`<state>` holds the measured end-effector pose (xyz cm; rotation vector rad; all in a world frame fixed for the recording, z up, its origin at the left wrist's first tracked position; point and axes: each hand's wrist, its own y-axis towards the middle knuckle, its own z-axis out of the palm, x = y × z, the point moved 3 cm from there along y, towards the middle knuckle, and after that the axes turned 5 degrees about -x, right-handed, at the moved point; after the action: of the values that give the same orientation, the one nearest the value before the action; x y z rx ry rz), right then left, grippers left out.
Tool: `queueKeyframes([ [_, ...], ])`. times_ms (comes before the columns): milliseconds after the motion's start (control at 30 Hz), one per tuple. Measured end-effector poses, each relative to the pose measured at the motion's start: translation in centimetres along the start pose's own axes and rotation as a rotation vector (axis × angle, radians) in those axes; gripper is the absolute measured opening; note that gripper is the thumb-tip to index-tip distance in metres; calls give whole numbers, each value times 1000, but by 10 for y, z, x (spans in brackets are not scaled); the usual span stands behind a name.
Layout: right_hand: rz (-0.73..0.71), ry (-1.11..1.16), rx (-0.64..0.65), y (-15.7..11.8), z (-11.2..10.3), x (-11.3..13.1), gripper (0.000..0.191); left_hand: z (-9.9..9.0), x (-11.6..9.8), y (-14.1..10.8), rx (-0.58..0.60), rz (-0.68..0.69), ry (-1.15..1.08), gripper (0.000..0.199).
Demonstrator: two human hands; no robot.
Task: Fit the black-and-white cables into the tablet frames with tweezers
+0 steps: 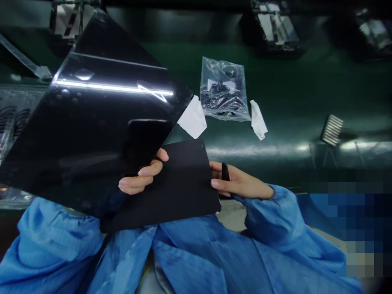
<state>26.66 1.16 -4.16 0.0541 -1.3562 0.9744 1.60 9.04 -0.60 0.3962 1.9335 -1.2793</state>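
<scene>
A large glossy black panel point(92, 110), tilted and reflecting a strip light, fills the left of the view; bubble-like marks show near its upper left edge. My left hand point(145, 173) is closed on the panel's right edge, fingertips showing and the rest hidden behind it. Below and to the right is a flat matte black panel point(180, 183) with a small rectangular mark in its upper corner. My right hand point(234, 179) grips the right edge of this matte panel. A small dark piece point(225, 172) shows at its fingers; its kind is unclear. Whether the two panels are joined is hidden.
On the green table point(284, 90) lies a clear plastic bag point(225, 90) of small black parts, between two white paper pieces point(193, 117) point(259, 120). Clear bags point(15, 118) lie at far left. Dark trays point(277, 28) stand along the back. A ridged light-coloured block point(332, 130) is at right.
</scene>
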Motion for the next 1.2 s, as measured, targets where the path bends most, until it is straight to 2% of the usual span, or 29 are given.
queueKeyframes([
  [67, 10, -8, 5, 0, 0, 0, 50, 6, -15, -3, 212, -104, -17, 64],
  [133, 16, -12, 7, 0, 0, -1, 49, 11, -25, -5, 315, -198, -36, 67],
  [200, 13, -4, 12, 0, -1, -2, 48, 14, -28, -4, 320, -296, -60, 69],
  [333, 9, 2, 21, 0, -1, -3, 46, 15, -25, -3, 244, -429, -132, 66],
  [567, 19, -23, -6, 0, 1, 0, 52, 17, -12, 0, 306, -278, -236, 62],
  [700, 68, -152, -91, -5, -7, 5, 58, 7, 5, 5, 307, -302, -348, 58],
  [800, 75, -273, -283, -10, -19, 11, 58, 8, 11, 10, 480, -345, -447, 61],
  [867, 72, -317, -360, -12, -22, 15, 59, 16, 10, 13, 567, -399, -485, 62],
  [933, 66, -347, -377, -11, -20, 17, 59, 26, 7, 14, 549, -492, -537, 64],
  [1033, 54, -375, -382, -7, -17, 18, 58, 34, 1, 10, 421, -558, -627, 64],
  [1133, 47, -403, -376, -4, -18, 17, 57, 35, -5, 3, 509, -439, -700, 60],
  [1200, 26, -477, -421, -3, -22, 17, 51, 32, -5, 0, 572, -330, -691, 59],
])
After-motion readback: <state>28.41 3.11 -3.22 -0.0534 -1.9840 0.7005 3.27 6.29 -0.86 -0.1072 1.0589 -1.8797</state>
